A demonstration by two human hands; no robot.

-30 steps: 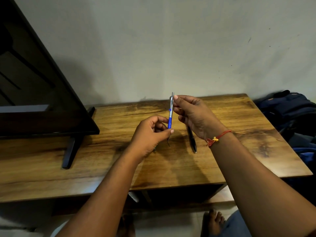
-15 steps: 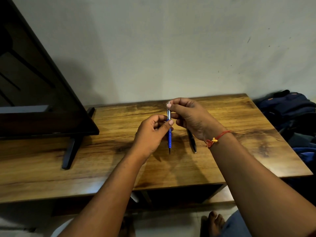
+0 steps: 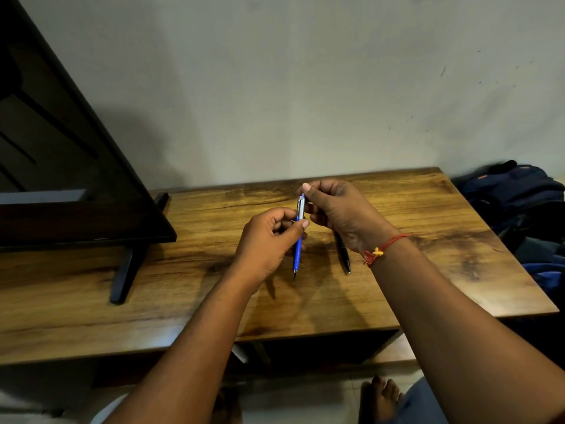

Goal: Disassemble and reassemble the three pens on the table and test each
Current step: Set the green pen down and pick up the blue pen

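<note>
A blue pen (image 3: 297, 252) with a silver upper half stands almost upright above the wooden table (image 3: 171, 289), tip pointing down. My left hand (image 3: 269, 243) pinches its middle between thumb and fingers. My right hand (image 3: 339, 215) holds the silver top end, the forefinger set on the very top. A black pen (image 3: 343, 254) lies on the table behind my right wrist, partly hidden by it. No third pen shows in this view.
A dark flat screen (image 3: 61, 166) on a black foot (image 3: 125, 273) fills the table's left side. A blue backpack (image 3: 516, 194) lies on the floor at the right. My bare feet (image 3: 379, 396) show below the table's front edge.
The blue pen has come down from a raised position, its tip now near the table. My right hand shifted to the pen's top end; my left hand kept its grip on the middle.
</note>
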